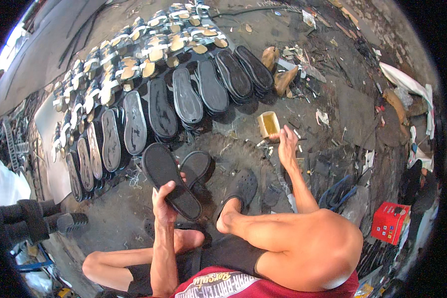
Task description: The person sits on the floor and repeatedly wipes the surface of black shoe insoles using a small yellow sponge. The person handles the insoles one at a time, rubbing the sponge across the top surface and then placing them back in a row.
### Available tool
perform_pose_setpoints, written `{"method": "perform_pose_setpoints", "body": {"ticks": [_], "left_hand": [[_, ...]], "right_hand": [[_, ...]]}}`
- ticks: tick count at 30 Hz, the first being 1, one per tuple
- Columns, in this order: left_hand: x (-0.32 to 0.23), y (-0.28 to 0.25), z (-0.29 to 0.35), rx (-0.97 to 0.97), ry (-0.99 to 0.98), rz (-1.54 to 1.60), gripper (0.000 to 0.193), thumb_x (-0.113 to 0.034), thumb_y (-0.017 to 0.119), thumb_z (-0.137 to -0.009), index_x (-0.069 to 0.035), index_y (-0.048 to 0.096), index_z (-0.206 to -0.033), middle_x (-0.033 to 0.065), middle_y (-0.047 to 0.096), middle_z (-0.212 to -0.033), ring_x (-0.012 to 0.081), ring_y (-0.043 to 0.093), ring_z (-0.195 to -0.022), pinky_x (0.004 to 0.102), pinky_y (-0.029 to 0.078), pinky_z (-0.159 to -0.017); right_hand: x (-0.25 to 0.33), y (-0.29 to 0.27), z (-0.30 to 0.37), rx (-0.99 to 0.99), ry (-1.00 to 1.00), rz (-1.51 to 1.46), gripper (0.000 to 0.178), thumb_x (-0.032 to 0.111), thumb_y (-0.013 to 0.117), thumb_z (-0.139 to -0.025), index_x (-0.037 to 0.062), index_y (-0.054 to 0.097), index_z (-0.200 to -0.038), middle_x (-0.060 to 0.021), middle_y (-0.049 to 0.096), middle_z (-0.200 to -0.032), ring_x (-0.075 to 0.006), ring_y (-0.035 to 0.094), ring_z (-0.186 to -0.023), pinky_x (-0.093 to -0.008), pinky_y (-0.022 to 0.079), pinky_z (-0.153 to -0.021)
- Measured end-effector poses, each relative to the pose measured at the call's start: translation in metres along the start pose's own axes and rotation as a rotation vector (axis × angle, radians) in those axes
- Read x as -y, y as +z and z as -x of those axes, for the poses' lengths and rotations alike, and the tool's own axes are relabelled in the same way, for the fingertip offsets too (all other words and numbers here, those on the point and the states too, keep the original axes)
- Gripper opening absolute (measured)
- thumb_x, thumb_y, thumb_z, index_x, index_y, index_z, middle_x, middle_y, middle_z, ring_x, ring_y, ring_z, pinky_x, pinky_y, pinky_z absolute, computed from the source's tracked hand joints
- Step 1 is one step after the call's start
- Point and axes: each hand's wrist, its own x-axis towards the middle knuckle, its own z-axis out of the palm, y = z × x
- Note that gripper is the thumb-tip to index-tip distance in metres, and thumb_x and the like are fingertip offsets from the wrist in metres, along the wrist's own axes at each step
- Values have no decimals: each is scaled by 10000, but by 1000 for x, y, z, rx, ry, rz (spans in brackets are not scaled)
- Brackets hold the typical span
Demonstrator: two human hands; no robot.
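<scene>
Lettering shows on the person's dark red fabric shirt [303, 285], at the lower edge of the view; there, yellow slanted script [213, 279] sits above a line of pale block capitals [236, 287], both tilted and bent by the lens; the bright red rectangular box [388, 218] at the right bears small pale square marks and a dark printed patch, all too small to make out.

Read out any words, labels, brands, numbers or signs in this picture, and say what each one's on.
Shirt: large white and yellow lettering; I won't copy it.
Red box: small print, too small to read.
Ground, top edge: faint pale marks, perhaps writing, too blurred to read.
</scene>
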Motion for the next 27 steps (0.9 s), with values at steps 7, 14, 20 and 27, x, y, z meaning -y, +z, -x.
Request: {"method": "perform_pose_setpoints", "body": {"ticks": [7, 14, 20, 27], "left_hand": [[-9, 38, -1, 49, -205, 465, 854, -716, 443, -1053, 2, 594, -1491, 261, 717, -1339, 372, 726, -1118, 494, 566, -1025], [-13, 80, 9, 203, -195, 553, 904, -760, 393, -1052, -34, 514, -1577, 183, 623, -1515, 339, 672, -1271, 472, 524, -1130], [0, 92, 17, 82, 213, 132, 869, -666, 363, -1106, -137, 139, -1757, 127, 308, -1767, 324, 352, -1605, 506, 297, -1310], [16, 86, 12, 157, 244, 19, 954, -650, 465, -1078, -174, 8, -1767, 149, 164, -1808, 356, 262, -1636, 518, 254, -1318]], "right_hand": [[180, -31, 25, 429, 165, -1038, 745, 589, 313, -1152, 6, 572, -1537, -89, 704, -1433, -177, 551, -1341, -368, 260, -1159], [301, 10, 80, 590, -534, -590, 705, 533, 215, -1158, 101, 510, -1630, -191, 287, -1768, -336, 313, -1573, -455, 169, -1287], [303, 30, 107, 379, -741, -77, 727, 584, 309, -1128, 171, 347, -1725, -196, 172, -1812, -468, 195, -1600, -620, 111, -1259], [301, 31, 105, 443, -752, -125, 804, 618, 314, -1117, 129, 243, -1750, -205, 120, -1818, -477, 171, -1609, -635, 118, -1262]]}}
